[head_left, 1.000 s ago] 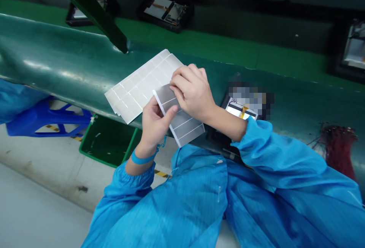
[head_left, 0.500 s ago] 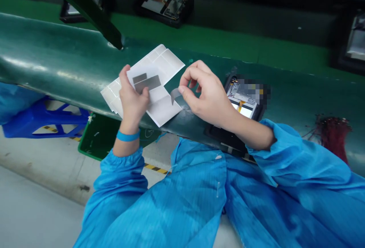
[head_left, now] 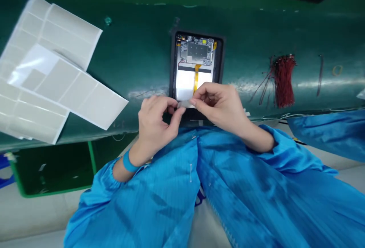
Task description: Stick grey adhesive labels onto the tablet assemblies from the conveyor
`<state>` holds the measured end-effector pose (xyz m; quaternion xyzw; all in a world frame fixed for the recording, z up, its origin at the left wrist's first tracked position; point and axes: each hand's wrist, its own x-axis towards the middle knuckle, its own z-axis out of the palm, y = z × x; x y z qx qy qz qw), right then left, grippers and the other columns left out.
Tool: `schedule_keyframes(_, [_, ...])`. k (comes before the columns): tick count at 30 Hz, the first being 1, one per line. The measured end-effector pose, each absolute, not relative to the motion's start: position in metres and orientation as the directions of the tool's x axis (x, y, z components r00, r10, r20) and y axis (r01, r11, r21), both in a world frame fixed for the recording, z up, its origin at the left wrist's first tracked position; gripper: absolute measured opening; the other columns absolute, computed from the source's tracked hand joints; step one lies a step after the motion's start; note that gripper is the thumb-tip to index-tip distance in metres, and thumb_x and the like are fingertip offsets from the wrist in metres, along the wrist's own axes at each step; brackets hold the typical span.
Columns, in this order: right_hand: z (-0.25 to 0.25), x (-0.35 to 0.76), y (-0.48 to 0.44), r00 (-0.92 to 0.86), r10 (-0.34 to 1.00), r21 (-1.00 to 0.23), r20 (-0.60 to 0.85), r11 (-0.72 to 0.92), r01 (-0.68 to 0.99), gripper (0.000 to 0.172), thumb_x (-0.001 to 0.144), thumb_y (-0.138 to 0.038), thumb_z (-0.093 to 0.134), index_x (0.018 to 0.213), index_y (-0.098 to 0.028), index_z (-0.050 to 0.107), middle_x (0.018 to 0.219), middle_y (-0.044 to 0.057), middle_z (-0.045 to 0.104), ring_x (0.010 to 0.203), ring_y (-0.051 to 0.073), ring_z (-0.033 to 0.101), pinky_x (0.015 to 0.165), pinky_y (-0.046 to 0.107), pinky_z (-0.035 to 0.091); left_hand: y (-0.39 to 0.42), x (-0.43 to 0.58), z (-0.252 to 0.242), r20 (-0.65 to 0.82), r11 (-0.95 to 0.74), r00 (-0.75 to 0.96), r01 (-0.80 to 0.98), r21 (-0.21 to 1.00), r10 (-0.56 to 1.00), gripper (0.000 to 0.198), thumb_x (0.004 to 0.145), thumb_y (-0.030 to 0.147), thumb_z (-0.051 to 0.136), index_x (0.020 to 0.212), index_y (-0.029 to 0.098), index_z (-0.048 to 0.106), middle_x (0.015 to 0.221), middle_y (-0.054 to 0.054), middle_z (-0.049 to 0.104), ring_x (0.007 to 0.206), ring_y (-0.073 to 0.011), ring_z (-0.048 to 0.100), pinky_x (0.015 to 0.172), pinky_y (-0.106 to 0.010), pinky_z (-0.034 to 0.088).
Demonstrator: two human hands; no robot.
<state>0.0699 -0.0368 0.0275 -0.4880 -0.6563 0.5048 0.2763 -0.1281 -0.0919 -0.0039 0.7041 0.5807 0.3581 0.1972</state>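
Left grip (head_left: 155, 126) and right grip (head_left: 218, 109) are both pinching a small pale adhesive strip (head_left: 185, 104) between the fingertips; it's hovering right at the lower edge of an opened device (head_left: 196, 63) sitting in a black tray (head_left: 220, 65) on the green conveyor belt (head_left: 128, 50); a sheet of white pads (head_left: 57, 65) is lying off to the left.

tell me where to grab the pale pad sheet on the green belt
Pinch the free end of the pale pad sheet, coming from the lower right, nearest the left hand. That strip lies flat and juts clear of the other sheets, so its corner should lift most easily.
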Motion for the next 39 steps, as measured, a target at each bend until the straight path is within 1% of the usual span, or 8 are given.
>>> schedule_keyframes(3, [0.017, 0.077, -0.042, -0.336, 0.917, -0.893, -0.215, -0.045, 0.447, 0.013, 0.090, -0.025, 0.068, 0.079, -0.018, 0.065, 0.068, -0.003, 0.064, 0.060, 0.009, 0.052, 0.060, 0.026, 0.038, -0.086, -0.127, -0.013, 0.120, -0.142, 0.079, 0.665, 0.733, 0.990, 0.022, 0.099, 0.034, 0.063, 0.084, 0.020, 0.067, 0.069, 0.000, 0.065, 0.062, -0.0140, 0.057, 0.066, -0.031, 0.043])
schedule_keyframes(5, [0.009, 0.080, -0.043, -0.335, 0.914, -0.821, -0.230, 0.003, 0.571, 0.012, 0.091, -0.024, 0.064, 0.080, -0.019, 0.064, 0.068, -0.003, 0.064, 0.060, 0.010, 0.053, 0.063, 0.027, 0.038, -0.083, -0.126, -0.015, -0.018, -0.054, 0.096, 0.695, 0.717, 0.995, 0.026, 0.098, 0.038, 0.061, 0.081, 0.019, 0.068, 0.065, 0.000, 0.063, 0.057, -0.0142, 0.056, 0.061, -0.030, 0.039])
schedule_keyframes(12, [-0.013, 0.079, -0.045, -0.372, 0.890, -0.509, -0.265, 0.198, 0.837, 0.017, 0.097, -0.023, 0.052, 0.097, -0.018, 0.068, 0.074, 0.003, 0.071, 0.066, 0.018, 0.061, 0.066, 0.031, 0.033, -0.070, -0.105, -0.010, -0.229, -0.043, 0.116, 0.952, 0.304, 0.967, 0.032, 0.096, 0.037, 0.052, 0.079, 0.018, 0.071, 0.071, -0.009, 0.070, 0.067, -0.0247, 0.067, 0.058, -0.034, 0.026])
schedule_keyframes(15, [-0.013, 0.075, -0.044, -0.384, 0.880, -0.451, -0.280, 0.232, 0.862, 0.019, 0.099, -0.025, 0.050, 0.099, -0.017, 0.068, 0.078, 0.005, 0.074, 0.069, 0.021, 0.064, 0.065, 0.032, 0.030, -0.065, -0.101, -0.006, -0.268, -0.058, 0.118, 0.974, 0.221, 0.956, 0.032, 0.096, 0.037, 0.053, 0.078, 0.018, 0.071, 0.071, -0.011, 0.070, 0.069, -0.0291, 0.070, 0.059, -0.034, 0.029])
schedule_keyframes(24, [-0.008, 0.073, -0.042, -0.385, 0.866, -0.406, -0.319, 0.242, 0.881, 0.020, 0.099, -0.023, 0.050, 0.102, -0.017, 0.068, 0.080, 0.006, 0.076, 0.072, 0.022, 0.067, 0.064, 0.033, 0.025, -0.055, -0.098, -0.004, -0.328, -0.040, 0.110, 0.976, 0.212, 0.938, 0.022, 0.089, 0.033, 0.063, 0.077, 0.018, 0.073, 0.070, -0.012, 0.068, 0.070, -0.0321, 0.069, 0.065, -0.039, 0.045])
schedule_keyframes(30, [-0.010, 0.073, -0.042, -0.385, 0.866, -0.414, -0.320, 0.238, 0.879, 0.020, 0.099, -0.024, 0.049, 0.104, -0.016, 0.068, 0.081, 0.006, 0.076, 0.071, 0.022, 0.066, 0.065, 0.033, 0.026, -0.052, -0.099, 0.000, -0.362, -0.078, 0.135, 0.983, 0.167, 0.922, 0.027, 0.092, 0.033, 0.056, 0.079, 0.019, 0.075, 0.073, -0.014, 0.071, 0.072, -0.0352, 0.071, 0.061, -0.040, 0.043])
schedule_keyframes(36, [-0.007, 0.073, -0.040, -0.385, 0.854, -0.419, -0.349, 0.225, 0.880, 0.021, 0.100, -0.025, 0.049, 0.105, -0.016, 0.068, 0.083, 0.007, 0.077, 0.073, 0.022, 0.067, 0.065, 0.033, 0.026, -0.049, -0.103, 0.000, -0.377, -0.059, 0.138, 0.975, 0.215, 0.916, 0.026, 0.092, 0.032, 0.058, 0.076, 0.020, 0.074, 0.069, -0.011, 0.069, 0.071, -0.0321, 0.070, 0.064, -0.039, 0.045])
schedule_keyframes(39, [-0.007, 0.073, -0.039, -0.386, 0.848, -0.403, -0.362, 0.231, 0.885, 0.023, 0.101, -0.025, 0.048, 0.108, -0.016, 0.068, 0.087, 0.008, 0.078, 0.076, 0.023, 0.068, 0.065, 0.034, 0.025, -0.049, -0.099, 0.000, -0.380, -0.069, 0.133, 0.982, 0.178, 0.915, 0.027, 0.092, 0.033, 0.057, 0.077, 0.019, 0.076, 0.069, -0.012, 0.069, 0.071, -0.0326, 0.069, 0.063, -0.039, 0.044])
